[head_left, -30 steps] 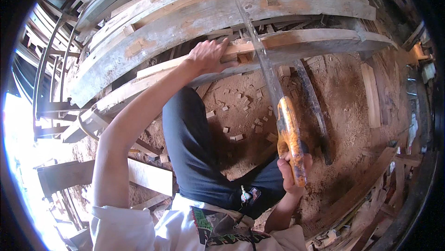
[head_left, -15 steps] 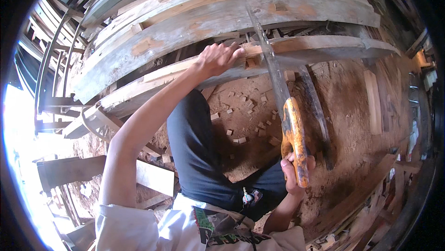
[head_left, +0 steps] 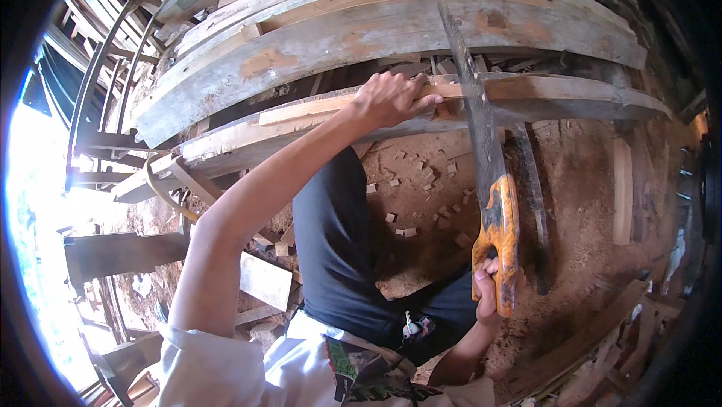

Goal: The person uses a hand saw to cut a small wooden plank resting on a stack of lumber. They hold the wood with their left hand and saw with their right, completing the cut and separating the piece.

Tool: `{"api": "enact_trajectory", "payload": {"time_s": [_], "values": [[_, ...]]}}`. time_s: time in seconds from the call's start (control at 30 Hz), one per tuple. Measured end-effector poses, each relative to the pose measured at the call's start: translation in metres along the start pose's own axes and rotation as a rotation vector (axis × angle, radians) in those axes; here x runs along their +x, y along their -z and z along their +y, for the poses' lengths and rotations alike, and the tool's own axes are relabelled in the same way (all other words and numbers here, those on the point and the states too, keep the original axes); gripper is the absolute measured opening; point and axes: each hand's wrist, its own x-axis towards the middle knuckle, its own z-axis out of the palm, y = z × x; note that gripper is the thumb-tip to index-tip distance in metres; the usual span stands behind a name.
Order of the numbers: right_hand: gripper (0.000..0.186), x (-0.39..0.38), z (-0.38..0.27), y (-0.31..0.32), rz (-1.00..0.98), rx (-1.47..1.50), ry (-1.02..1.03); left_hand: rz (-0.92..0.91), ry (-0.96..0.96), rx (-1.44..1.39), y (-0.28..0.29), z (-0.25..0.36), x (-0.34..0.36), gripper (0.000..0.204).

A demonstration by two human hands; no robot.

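My right hand (head_left: 489, 287) is closed around the worn orange handle of a handsaw (head_left: 500, 219). Its long dark blade points away from me and crosses a pale wooden strip (head_left: 308, 110). That strip lies along the top of a long, weathered beam (head_left: 248, 144). Just left of the blade, my left hand (head_left: 391, 98) grips the strip from above, fingers over the far side and thumb pointing toward the saw, a small gap short of the blade. Whether the blade has cut into the strip cannot be made out.
Behind the beam lie wide grey planks (head_left: 361, 34), stacked. Small cut wood blocks (head_left: 406, 232) litter the dirt floor near my knee. A dark bar (head_left: 535, 181) lies right of the saw, with a pale board (head_left: 623, 189) farther right. Scrap timber (head_left: 579, 339) is piled at lower right.
The whole scene has shifted to the right in view. The saw's blade stands a little steeper across the strip. Both hands keep their grips.
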Motion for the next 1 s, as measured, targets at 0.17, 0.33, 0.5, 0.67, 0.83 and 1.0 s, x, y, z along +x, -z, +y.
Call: {"api": "enact_trajectory", "payload": {"time_s": [0.17, 0.33, 0.5, 0.67, 0.83, 1.0], "values": [[0.02, -0.011, 0.003, 0.006, -0.057, -0.385, 0.157, 0.217, -0.22, 0.206, -0.008, -0.006, -0.003, 0.063], [0.02, -0.011, 0.021, 0.01, -0.021, -0.072, 0.008, -0.123, 0.05, -0.108, 0.002, -0.001, 0.004, 0.065], [0.021, -0.028, 0.015, 0.013, 0.027, -0.021, 0.015, -0.062, 0.016, -0.015, 0.011, 0.004, 0.004, 0.065], [0.019, -0.023, 0.008, 0.013, 0.015, -0.296, 0.219, -0.082, 0.001, -0.235, 0.009, 0.002, 0.008, 0.058], [0.023, -0.02, -0.003, 0.006, 0.014, 0.014, 0.094, -0.149, 0.019, -0.185, 0.013, 0.003, 0.008, 0.057], [0.015, -0.017, -0.011, -0.003, 0.092, -0.023, 0.018, -0.184, 0.023, -0.159, 0.017, 0.005, 0.008, 0.054]]}}
